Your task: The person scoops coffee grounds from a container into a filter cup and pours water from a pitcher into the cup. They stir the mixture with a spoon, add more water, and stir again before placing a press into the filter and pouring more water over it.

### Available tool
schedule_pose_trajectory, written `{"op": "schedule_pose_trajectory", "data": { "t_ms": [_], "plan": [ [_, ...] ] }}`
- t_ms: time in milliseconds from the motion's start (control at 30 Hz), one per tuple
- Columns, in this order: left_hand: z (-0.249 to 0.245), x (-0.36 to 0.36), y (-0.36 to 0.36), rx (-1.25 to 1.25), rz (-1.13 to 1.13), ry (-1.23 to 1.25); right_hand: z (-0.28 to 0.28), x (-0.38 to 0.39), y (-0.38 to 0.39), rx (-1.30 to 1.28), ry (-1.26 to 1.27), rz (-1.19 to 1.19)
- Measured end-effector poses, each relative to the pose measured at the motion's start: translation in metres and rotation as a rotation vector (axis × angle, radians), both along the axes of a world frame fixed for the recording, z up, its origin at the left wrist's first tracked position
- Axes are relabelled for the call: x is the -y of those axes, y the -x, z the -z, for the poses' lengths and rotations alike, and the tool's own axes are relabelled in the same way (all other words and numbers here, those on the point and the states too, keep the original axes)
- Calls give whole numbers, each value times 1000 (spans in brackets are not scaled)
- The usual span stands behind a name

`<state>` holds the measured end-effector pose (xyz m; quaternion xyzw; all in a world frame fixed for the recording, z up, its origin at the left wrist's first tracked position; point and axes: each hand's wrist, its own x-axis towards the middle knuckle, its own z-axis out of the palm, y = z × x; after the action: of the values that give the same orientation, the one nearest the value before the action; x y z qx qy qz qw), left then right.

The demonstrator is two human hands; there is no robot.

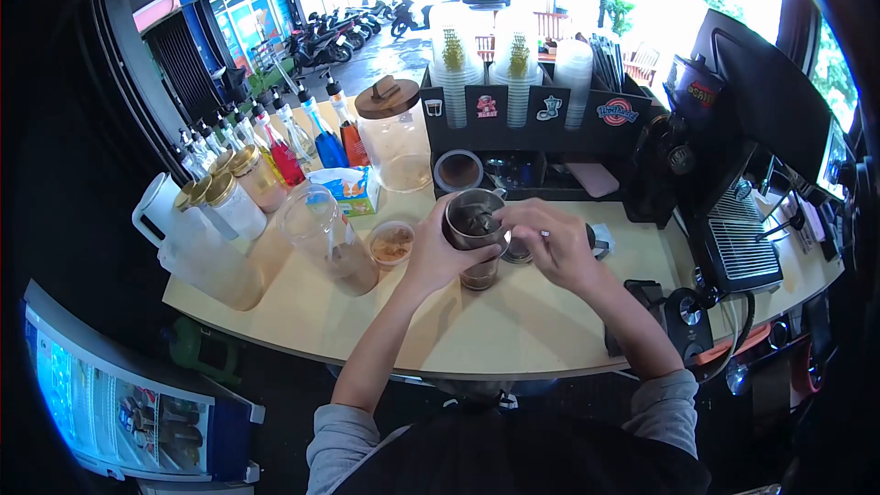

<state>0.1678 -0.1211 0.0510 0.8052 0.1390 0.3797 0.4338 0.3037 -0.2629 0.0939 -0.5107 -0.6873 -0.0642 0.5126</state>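
My left hand (440,252) is wrapped round a dark, shiny metal cup (474,231) over the middle of the counter, its open mouth facing up. Directly below the cup shows a brownish vessel (478,277) standing on the wood, partly covered by my hand and the cup. My right hand (555,243) is at the cup's right rim, fingers pinched together around a thin, pale-ended handle, perhaps a spoon; its far end is hidden. Left of my left hand stands a small clear tub (392,243) with brown contents. Farther left is a clear plastic jug (344,252) with brown residue.
Syrup bottles (284,147), lidded jars (234,206) and a frosted pitcher (206,261) stand at left. A wood-lidded jar (394,147) and tissue pack (346,188) are behind. A black organizer (550,142) holds plastic cups. An espresso machine (742,238) and grinder (674,137) are at right.
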Motion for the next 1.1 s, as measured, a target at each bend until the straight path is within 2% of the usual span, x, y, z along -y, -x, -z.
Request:
{"op": "schedule_pose_trajectory", "data": {
  "t_ms": [67, 167, 267, 367, 533, 900, 1100],
  "plan": [
    [-2, -3, 0, -2, -1, -10, -1, 2, 5, 148, -64, -34],
    [-1, -5, -1, -21, 29, 0, -2, 0, 2, 65, -46, 15],
    [-4, -7, 0, -31, 50, 21, -3, 5, 5, 45, 6, -42],
    [-2, -11, -1, 1, 82, 3, -2, 0, -1, 98, -64, 6],
    [-6, -15, -4, -59, 44, -67, -7, 5, 3, 69, -1, -14],
    [-10, -18, -3, -23, 95, -63, -13, 6, 5, 118, -74, 22],
    [-9, -18, -3, -3, 106, -47, -18, 12, 10, 79, -18, 61]
  ]
}}
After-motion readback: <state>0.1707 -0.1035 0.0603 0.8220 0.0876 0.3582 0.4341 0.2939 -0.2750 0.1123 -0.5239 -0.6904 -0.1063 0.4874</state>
